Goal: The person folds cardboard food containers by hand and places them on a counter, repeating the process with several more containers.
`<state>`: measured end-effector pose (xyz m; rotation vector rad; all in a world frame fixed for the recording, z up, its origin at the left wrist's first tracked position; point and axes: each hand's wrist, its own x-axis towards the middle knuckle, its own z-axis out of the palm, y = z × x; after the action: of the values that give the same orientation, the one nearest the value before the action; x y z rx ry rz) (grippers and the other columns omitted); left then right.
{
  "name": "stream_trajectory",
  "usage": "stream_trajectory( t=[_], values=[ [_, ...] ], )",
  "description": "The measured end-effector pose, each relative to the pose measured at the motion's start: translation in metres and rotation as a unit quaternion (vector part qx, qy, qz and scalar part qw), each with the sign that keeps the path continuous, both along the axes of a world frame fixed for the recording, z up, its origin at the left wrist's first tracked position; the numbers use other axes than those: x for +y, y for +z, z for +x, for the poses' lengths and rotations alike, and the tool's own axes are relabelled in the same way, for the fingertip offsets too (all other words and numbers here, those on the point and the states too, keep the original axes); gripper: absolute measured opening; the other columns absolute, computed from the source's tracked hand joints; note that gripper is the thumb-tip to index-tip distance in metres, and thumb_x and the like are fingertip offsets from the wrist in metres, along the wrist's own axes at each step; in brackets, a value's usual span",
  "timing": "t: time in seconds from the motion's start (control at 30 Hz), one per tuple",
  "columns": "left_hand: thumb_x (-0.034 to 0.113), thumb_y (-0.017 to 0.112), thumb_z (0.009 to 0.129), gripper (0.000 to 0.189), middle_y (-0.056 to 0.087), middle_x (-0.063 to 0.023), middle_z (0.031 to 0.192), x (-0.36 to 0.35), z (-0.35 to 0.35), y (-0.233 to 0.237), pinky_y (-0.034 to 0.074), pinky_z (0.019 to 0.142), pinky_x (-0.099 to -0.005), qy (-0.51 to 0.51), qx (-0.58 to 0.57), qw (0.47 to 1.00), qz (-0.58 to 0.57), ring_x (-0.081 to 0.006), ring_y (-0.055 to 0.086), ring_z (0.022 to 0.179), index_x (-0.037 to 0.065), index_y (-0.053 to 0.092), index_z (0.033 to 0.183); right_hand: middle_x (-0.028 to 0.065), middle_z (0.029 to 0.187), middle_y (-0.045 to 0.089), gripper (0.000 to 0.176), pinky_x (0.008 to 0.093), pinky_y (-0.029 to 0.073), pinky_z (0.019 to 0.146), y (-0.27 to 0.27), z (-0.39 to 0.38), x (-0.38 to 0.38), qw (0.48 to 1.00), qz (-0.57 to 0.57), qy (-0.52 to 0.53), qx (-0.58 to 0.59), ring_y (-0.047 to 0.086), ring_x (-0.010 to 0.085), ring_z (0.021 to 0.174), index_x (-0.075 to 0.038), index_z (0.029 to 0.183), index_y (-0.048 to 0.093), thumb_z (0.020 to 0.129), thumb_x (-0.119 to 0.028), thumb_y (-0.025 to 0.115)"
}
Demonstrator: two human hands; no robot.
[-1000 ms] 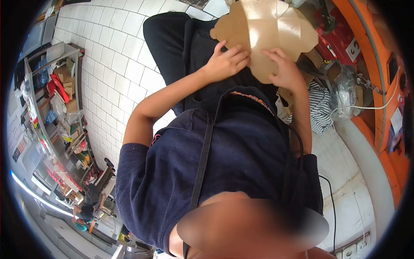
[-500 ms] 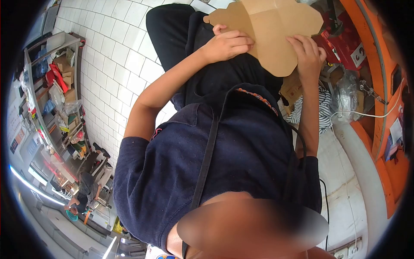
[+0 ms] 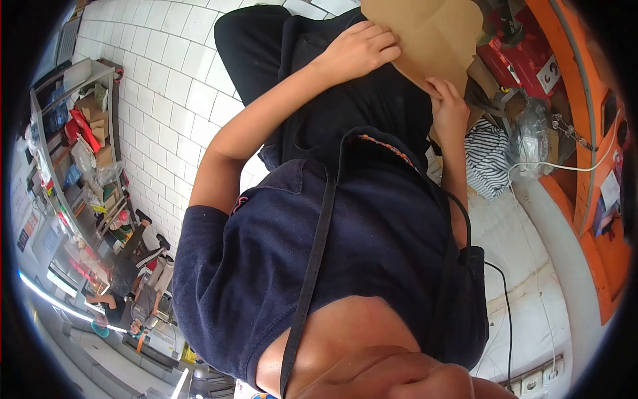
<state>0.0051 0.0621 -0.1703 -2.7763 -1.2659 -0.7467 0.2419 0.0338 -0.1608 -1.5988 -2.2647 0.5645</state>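
Observation:
A flat brown cardboard box blank (image 3: 432, 40) with rounded flaps and creases lies over my dark-trousered lap at the top of the head view; its far end is cut off by the frame. My left hand (image 3: 362, 52) grips its left edge, knuckles up, with the fingertips bent over the board and the thumb hidden. At the near right corner my right hand (image 3: 450, 110) pinches the board's edge with bent fingers. Between the two hands, the near edge runs as a slanted line.
Right of my hands lie a red box (image 3: 522, 63), a striped cloth (image 3: 488, 159) and a clear plastic bag (image 3: 535, 133), beside an orange frame (image 3: 578, 56) with a white cable. A loaded shelf (image 3: 86, 156) stands left on white tiles. Other people (image 3: 143, 302) sit beyond it.
My right hand has moved left and towards my body; my left hand has slid slightly forward. The rounded near flap that stuck out between my hands no longer shows, and the blank looks narrower.

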Motion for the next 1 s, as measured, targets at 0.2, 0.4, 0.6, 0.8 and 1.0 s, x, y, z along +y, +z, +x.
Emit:
stream_trajectory(
  t=[0.2, 0.4, 0.6, 0.8, 1.0],
  values=[
    [0.023, 0.057, 0.078, 0.017, 0.06, -0.0065, 0.066, 0.037, 0.01, 0.003, 0.049, 0.056, -0.0333, -0.034, -0.009, 0.994, -0.103, -0.0233, 0.062, 0.064, 0.008, 0.055, 0.087, 0.0174, 0.083, 0.06, 0.034, 0.0381, 0.046, 0.067, 0.017, -0.002, 0.023, 0.958, -0.23, -0.13, -0.111, 0.059, 0.0335, 0.079, -0.002, 0.095, 0.056, 0.083, -0.033, 0.058],
    [0.042, 0.063, 0.071, 0.04, 0.062, -0.0101, 0.076, 0.058, 0.025, 0.009, 0.045, 0.061, -0.0419, 0.085, 0.044, 0.973, -0.208, -0.0283, 0.06, 0.074, 0.014, 0.059, 0.098, 0.0205, 0.086, 0.061, 0.048, 0.0381, 0.045, 0.07, -0.022, 0.013, 0.057, 0.983, -0.139, -0.098, 0.064, 0.059, 0.0357, 0.082, 0.0, 0.094, 0.055, 0.078, -0.045, 0.061],
    [0.044, 0.074, 0.054, 0.05, 0.058, -0.0057, 0.063, 0.023, 0.034, -0.013, 0.047, 0.046, -0.0364, 0.173, -0.109, 0.975, -0.089, -0.0248, 0.061, 0.057, 0.012, 0.053, 0.085, 0.0118, 0.077, 0.065, 0.045, 0.0343, 0.048, 0.062, -0.019, -0.012, 0.038, 0.987, 0.131, -0.092, 0.014, 0.064, 0.0267, 0.073, -0.004, 0.092, 0.062, 0.071, -0.044, 0.069],
    [0.035, 0.074, 0.06, 0.034, 0.058, 0.0003, 0.071, 0.012, 0.017, -0.008, 0.043, 0.061, -0.0351, 0.142, -0.106, 0.982, -0.064, -0.0221, 0.058, 0.069, 0.014, 0.057, 0.081, 0.0098, 0.079, 0.063, 0.031, 0.036, 0.047, 0.067, -0.012, 0.012, 0.029, 0.992, -0.083, -0.088, 0.037, 0.06, 0.0285, 0.074, -0.006, 0.091, 0.065, 0.072, -0.031, 0.07],
    [0.021, 0.073, 0.063, 0.02, 0.048, 0.0, 0.082, -0.029, -0.007, -0.013, 0.034, 0.072, -0.0344, 0.287, -0.147, 0.94, -0.108, -0.0211, 0.045, 0.079, 0.017, 0.063, 0.08, 0.0092, 0.086, 0.053, 0.022, 0.0339, 0.042, 0.077, -0.016, 0.02, -0.013, 0.987, 0.033, -0.147, 0.053, 0.052, 0.0258, 0.086, -0.014, 0.097, 0.065, 0.076, -0.008, 0.063]
  ],
)
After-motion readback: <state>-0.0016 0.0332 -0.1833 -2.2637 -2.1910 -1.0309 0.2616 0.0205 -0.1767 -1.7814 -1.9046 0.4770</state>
